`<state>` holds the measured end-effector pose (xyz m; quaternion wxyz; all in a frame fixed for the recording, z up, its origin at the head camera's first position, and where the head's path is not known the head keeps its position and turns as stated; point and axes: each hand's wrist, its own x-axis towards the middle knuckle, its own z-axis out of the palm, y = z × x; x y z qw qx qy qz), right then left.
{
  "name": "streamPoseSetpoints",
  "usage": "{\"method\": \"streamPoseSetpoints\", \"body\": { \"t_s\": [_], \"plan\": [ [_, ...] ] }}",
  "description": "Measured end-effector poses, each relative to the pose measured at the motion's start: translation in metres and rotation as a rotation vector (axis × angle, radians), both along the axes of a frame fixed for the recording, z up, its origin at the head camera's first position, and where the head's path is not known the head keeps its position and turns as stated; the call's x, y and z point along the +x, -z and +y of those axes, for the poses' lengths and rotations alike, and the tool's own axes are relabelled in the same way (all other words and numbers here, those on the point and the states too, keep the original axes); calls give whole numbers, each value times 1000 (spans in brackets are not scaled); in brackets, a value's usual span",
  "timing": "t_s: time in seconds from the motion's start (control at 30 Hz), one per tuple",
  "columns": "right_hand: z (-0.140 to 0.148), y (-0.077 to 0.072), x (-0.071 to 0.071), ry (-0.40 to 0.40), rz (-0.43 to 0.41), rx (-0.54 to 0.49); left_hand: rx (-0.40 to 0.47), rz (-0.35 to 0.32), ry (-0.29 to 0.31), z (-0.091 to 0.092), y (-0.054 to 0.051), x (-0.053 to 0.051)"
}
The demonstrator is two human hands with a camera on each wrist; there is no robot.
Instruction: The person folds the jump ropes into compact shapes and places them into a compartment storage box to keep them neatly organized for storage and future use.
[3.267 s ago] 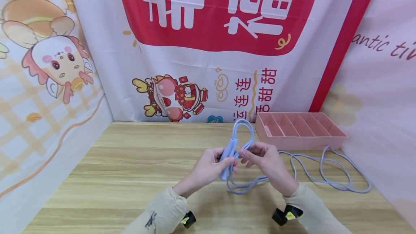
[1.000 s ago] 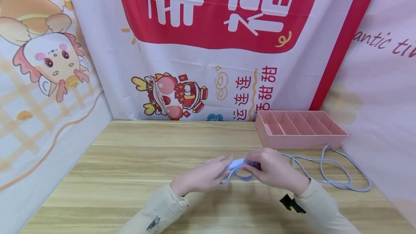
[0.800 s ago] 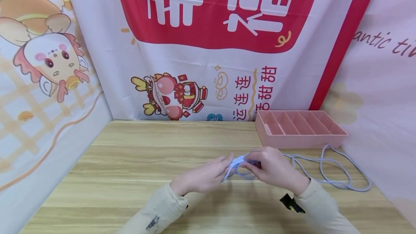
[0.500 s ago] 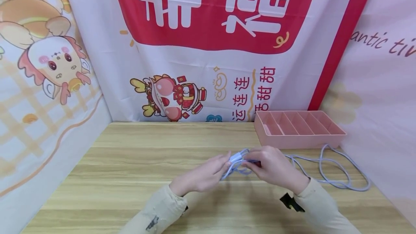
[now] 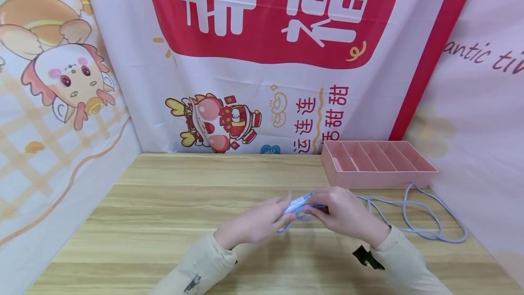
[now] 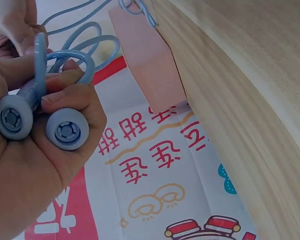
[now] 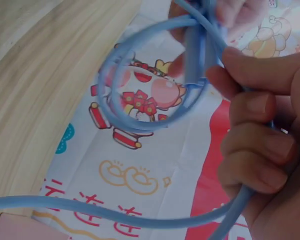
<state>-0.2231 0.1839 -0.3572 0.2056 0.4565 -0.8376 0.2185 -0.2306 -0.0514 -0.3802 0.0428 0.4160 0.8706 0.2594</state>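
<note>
Wood-grain table [image 5: 163,204], backed by printed cloth [image 5: 266,72]. Item: one blue rope [image 7: 162,222], its two handles [image 6: 66,129] paired side by side in the left hand [image 5: 255,222], which gripped both, seemingly so neither slipped. Right hand [image 5: 348,212]: fingers curled round the rope, apparently to control the loops [image 7: 140,125] between the hands. Remaining length lay slack on the table beside a pink divided box [image 5: 380,180], perhaps to run freely. Turns around the handles: could not be told.

Wood-grain table [image 5: 163,204] was backed by white cloth [image 5: 254,74], printed with red patch [image 5: 268,35] and sideways cartoon figure [image 5: 213,124]. Pink 5-compartment box [image 5: 380,180] was set near table's far right corner. Inverted cartoon animal [image 5: 67,76] was printed on checked left cloth [image 5: 45,163]; pale right cloth [image 5: 483,122] was lettered.
</note>
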Motion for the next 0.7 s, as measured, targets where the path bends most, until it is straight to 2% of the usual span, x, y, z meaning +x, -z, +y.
{"method": "streamPoseSetpoints", "body": {
  "t_s": [0.1,0.2,0.4,0.53,0.7],
  "plan": [
    [-2,0,3,-62,28,-8,-79,45,-9,3,0,4],
    [-3,0,4,-112,56,-23,-101,94,9,7,2,7],
    [-1,3,-1,-164,20,-120,-55,171,72,10,2,9],
    [3,5,-7,-155,-29,-189,-3,176,122,10,3,4],
    [5,4,-11,-124,-62,-225,60,172,143,7,6,-1]
  ]
}}
